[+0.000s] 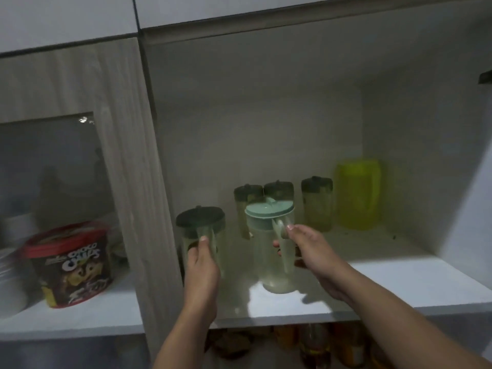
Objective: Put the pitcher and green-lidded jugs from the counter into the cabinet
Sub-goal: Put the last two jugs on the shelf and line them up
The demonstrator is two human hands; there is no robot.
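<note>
Both my hands reach into the open cabinet [399, 283]. My left hand [201, 265] grips the handle of a clear jug with a dark green lid [200, 222], standing at the shelf's left side. My right hand [311, 251] grips the handle of a clear jug with a pale green lid [269, 211], its base on the shelf near the front. Behind them three more green-lidded jugs [316, 201] stand in a row. A translucent yellow-green pitcher [358, 194] stands at the back right.
A wooden divider [138, 182] separates this shelf from the left compartment, where a red-lidded Choco cereal tub [70, 262] and white dishes [10, 283] sit behind a glass door. Bottles and jars [314, 344] show below the shelf.
</note>
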